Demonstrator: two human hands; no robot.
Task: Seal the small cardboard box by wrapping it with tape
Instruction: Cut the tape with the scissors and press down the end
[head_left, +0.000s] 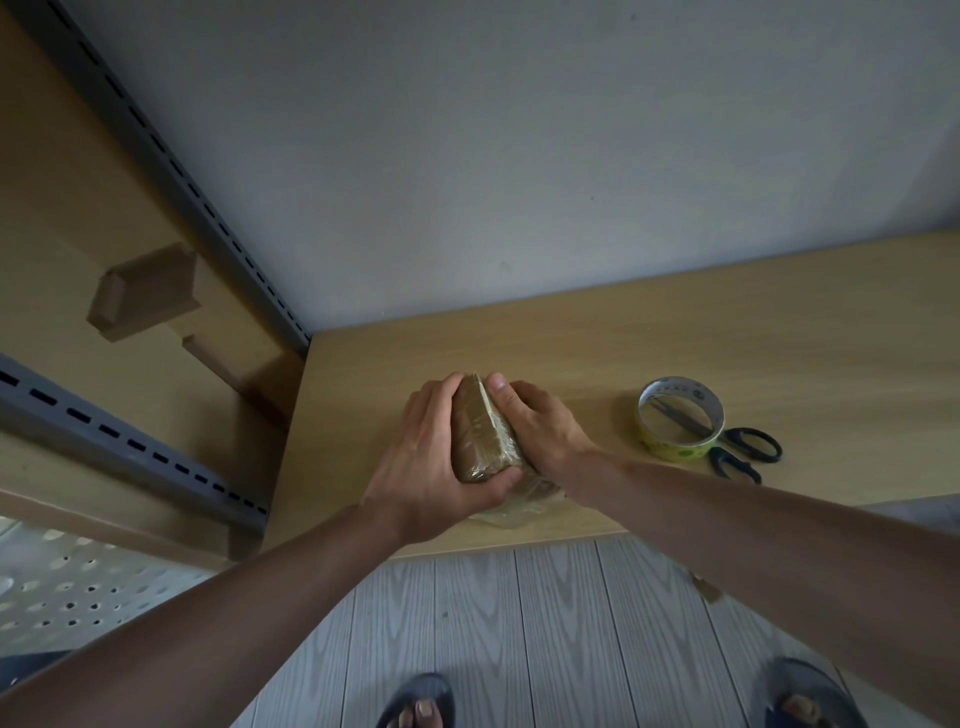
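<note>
Near the front edge of the wooden tabletop (597, 338), your two hands clasp the small cardboard box (480, 436), already glossy with clear tape. Your left hand (431, 462) wraps its left side, thumb pressed across the near end; your right hand (540, 421) lies flat against its right side, thumb up at the far corner. Well apart to the right, the tape roll (679, 418) rests on top of the black-handled scissors (740, 449).
</note>
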